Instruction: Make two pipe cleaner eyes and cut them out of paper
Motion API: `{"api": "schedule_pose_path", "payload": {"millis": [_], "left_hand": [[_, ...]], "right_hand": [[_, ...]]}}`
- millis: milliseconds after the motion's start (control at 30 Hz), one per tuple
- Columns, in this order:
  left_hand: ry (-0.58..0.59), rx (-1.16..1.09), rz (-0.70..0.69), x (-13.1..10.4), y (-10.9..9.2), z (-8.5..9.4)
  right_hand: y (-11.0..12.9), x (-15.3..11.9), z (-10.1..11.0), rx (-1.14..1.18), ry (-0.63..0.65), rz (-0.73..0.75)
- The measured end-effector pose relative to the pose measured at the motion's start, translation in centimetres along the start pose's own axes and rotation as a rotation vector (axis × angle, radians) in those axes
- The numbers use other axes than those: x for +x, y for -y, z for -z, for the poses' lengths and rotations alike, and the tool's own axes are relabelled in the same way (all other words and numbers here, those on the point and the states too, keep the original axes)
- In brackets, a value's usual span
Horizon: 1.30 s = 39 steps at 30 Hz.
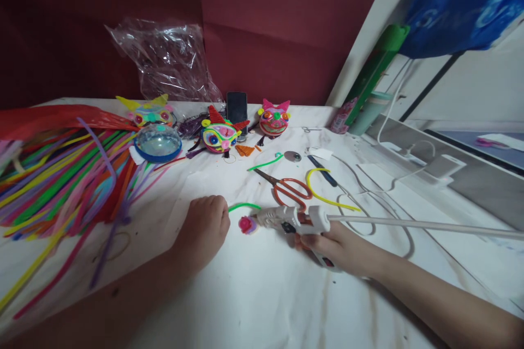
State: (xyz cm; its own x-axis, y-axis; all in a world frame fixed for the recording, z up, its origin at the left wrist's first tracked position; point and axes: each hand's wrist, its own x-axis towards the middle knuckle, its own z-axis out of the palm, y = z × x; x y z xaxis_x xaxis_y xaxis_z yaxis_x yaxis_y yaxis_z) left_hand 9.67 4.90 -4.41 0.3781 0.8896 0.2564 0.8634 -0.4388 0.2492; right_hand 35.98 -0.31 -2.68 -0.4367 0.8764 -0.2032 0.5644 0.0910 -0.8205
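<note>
My right hand (323, 245) is wrapped round the handle of a white glue gun (282, 218), a long glue stick jutting from its back. The gun's nozzle touches or nearly touches a small pink and purple coil (247, 224) on the white table (262, 294). My left hand (207, 226) is closed, just left of the coil. From its fingers a green pipe cleaner (244, 206) sticks out to the right, behind the coil. Orange-handled scissors (289, 186) lie behind the gun, beside a curved yellow pipe cleaner (317, 191).
Colourful pipe cleaners (61, 174) spread over the left side, near a glass dish (158, 143). Decorated animal heads (221, 139) and a phone (237, 106) are at the back. Cables (393, 191) and a power strip (438, 166) lie to the right.
</note>
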Motion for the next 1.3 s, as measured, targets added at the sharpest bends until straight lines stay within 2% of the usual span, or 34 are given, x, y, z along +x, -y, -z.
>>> {"api": "schedule_pose_path", "payload": {"millis": [167,467,967,1300], "left_hand": [[-0.001,-0.008,-0.008,0.06,0.02,-0.06],[0.002,-0.002,-0.001,0.04,-0.04,-0.06],[0.002,-0.005,0.008,0.17,-0.08,-0.09],[-0.018,0.004,-0.018,-0.13,0.2,-0.3]], "right_hand": [[0.03,-0.14,0.2,-0.025,-0.003,-0.027],[0.28,0.14,-0.12,-0.095,-0.019,0.078],[0.11,0.12,-0.23,-0.127,-0.033,0.142],[0.07,0.07,-0.37,-0.152,-0.045,0.101]]}}
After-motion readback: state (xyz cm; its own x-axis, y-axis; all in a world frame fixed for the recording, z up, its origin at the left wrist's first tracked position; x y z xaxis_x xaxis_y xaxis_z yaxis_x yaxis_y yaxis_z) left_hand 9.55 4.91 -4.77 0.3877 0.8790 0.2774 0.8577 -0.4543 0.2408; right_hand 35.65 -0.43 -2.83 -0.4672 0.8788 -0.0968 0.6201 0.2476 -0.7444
